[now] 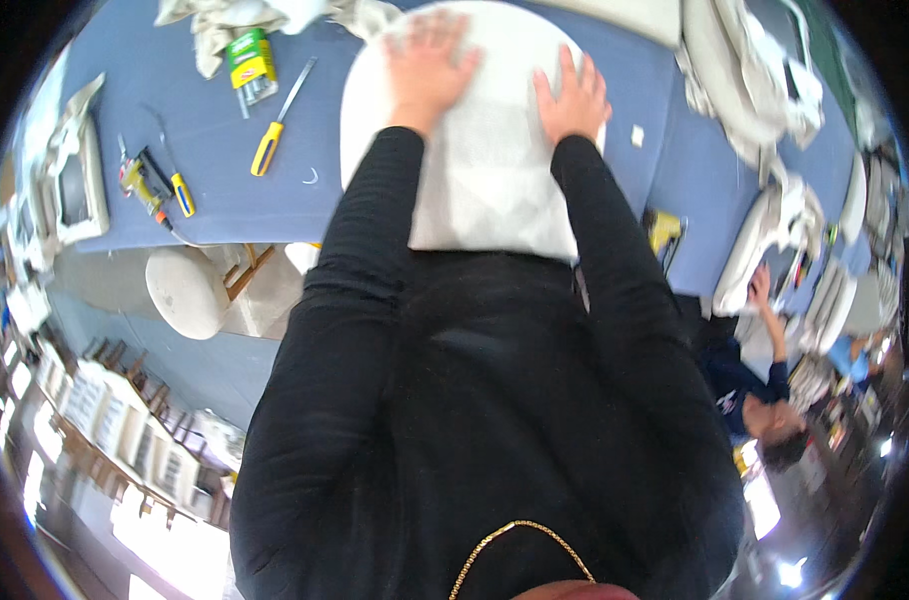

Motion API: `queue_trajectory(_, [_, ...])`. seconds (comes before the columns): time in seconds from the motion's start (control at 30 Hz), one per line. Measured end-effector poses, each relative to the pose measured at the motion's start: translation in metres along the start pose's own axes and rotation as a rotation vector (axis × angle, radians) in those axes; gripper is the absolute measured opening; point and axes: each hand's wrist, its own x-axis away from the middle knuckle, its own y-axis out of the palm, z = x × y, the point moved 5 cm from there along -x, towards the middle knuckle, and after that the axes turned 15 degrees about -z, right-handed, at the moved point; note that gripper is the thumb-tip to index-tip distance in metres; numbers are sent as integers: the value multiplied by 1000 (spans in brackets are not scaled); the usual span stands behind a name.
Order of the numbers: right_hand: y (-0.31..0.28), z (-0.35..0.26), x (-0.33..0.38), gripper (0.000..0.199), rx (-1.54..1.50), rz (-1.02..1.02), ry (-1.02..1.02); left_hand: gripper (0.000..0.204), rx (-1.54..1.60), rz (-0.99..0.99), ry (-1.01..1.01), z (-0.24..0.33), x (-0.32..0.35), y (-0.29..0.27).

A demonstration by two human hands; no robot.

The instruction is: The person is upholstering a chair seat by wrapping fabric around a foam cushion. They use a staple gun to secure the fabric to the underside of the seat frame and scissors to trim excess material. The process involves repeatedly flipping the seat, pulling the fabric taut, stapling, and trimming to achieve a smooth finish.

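A cream, rounded upholstered pad [495, 150], much like a chair seat or back, lies on the blue-covered table right before me. Its near edge reaches up against my body. Spread flat on its upper left part is my left hand [431, 72]. My right hand [573, 98] rests with fingers apart on its right edge. Neither hand grips anything. The underside of the pad is hidden.
To the left lie a yellow-handled screwdriver [270, 145], a green and yellow packet [252, 65], a smaller screwdriver [183, 195] and a corded tool [147, 187]. A yellow and black tool [665, 232] is at right. Fabric-covered pieces [755, 80] and a co-worker [750, 385] are farther right.
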Motion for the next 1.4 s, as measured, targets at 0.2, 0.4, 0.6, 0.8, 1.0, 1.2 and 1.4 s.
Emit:
queue_trajectory(0.2, [6, 94, 34, 83, -583, -212, -147, 64, 183, -21, -169, -68, 131, -22])
queue_trajectory(0.4, [47, 132, 197, 81, -939, -373, 71, 65, 769, -81, -351, -95, 290, 7])
queue_trajectory(0.6, [48, 126, 305, 58, -859, -198, 259, 78, 1355, 28, -483, -95, 392, 33])
queue_trajectory(0.8, [46, 117, 315, 54, -1072, -140, 310, 80, 1152, 43, -555, -97, 416, 38])
queue_trajectory(1.0, [76, 148, 304, 52, -1072, -130, 402, 74, 1075, -86, -539, -99, 413, 13])
queue_trajectory(1.2, [81, 176, 285, 59, -896, -157, 419, 66, 1065, -96, -501, -111, 405, 3])
queue_trajectory(1.4, [53, 139, 230, 82, -1373, -315, 460, 77, 765, -29, -311, -112, 347, -14])
